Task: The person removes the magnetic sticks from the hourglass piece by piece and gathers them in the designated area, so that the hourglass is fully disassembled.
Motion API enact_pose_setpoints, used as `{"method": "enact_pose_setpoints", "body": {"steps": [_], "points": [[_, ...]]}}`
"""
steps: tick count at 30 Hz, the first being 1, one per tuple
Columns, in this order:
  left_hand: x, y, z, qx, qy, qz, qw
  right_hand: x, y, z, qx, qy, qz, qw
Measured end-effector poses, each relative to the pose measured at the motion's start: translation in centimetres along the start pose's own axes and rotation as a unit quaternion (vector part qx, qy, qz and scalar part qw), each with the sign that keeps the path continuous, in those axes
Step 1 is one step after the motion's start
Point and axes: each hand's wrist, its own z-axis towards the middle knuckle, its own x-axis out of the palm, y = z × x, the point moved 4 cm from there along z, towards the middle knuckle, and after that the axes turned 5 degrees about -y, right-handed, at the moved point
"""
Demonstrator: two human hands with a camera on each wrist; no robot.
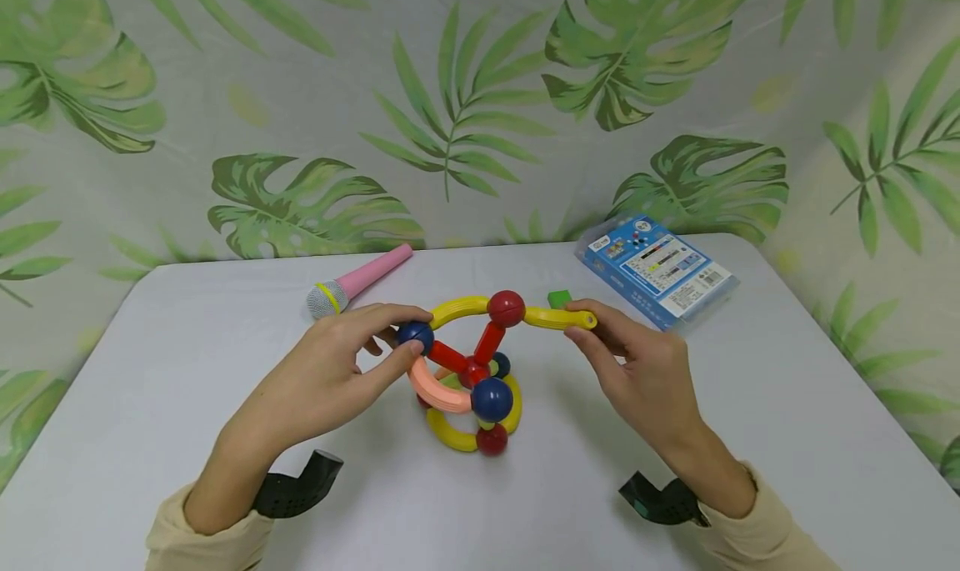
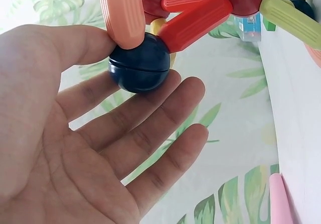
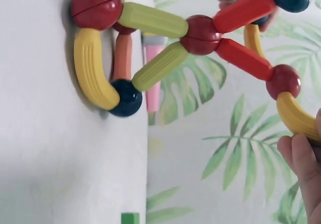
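A magnetic ball-and-rod structure stands on the white table, its red centre ball [image 3: 200,34] joined to red rods above and light green rods below. My left hand [image 1: 322,379] pinches a dark blue ball [image 2: 139,63] on the upper left, where a salmon curved rod [image 1: 438,389] and a red rod [image 2: 198,23] meet. With thumb and fingers, my right hand [image 1: 652,375] pinches the free end of a yellow curved rod [image 1: 551,318]. That rod's other end touches the upper red ball [image 1: 506,308]. Another blue ball [image 1: 492,400] sits at the salmon rod's near end.
Behind my left hand lies a pink toy microphone [image 1: 367,277]. A blue boxed package [image 1: 660,269] in clear plastic lies at the back right. A small green block [image 1: 558,298] is behind the yellow rod. Leaf-patterned cloth [image 1: 480,112] hangs behind the table [image 1: 585,504].
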Motion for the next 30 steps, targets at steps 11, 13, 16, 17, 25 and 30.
{"method": "enact_pose_setpoints", "body": {"steps": [11, 13, 16, 17, 25, 30], "points": [[0.0, -0.1, 0.0, 0.007, -0.003, 0.005, 1.0000, -0.4, 0.5, 0.0, -0.077, -0.003, -0.038, 0.9963], [-0.1, -0.1, 0.1, 0.007, -0.003, 0.004, 1.0000, -0.4, 0.4, 0.0, -0.073, -0.002, -0.034, 0.9968], [-0.1, -0.2, 0.1, 0.009, -0.003, 0.002, 1.0000, -0.4, 0.4, -0.1, -0.073, -0.001, -0.034, 0.9968], [-0.1, -0.2, 0.1, 0.010, -0.004, 0.000, 0.9999, -0.4, 0.5, -0.1, -0.075, 0.000, -0.036, 0.9966], [0.0, -0.2, 0.1, 0.013, -0.007, -0.004, 0.9999, -0.1, 1.3, -0.2, -0.164, -0.003, -0.081, 0.9832], [0.1, -0.2, 0.0, 0.011, -0.005, -0.005, 0.9999, 0.5, 1.3, -0.7, -0.175, 0.045, -0.073, 0.9808]]}}
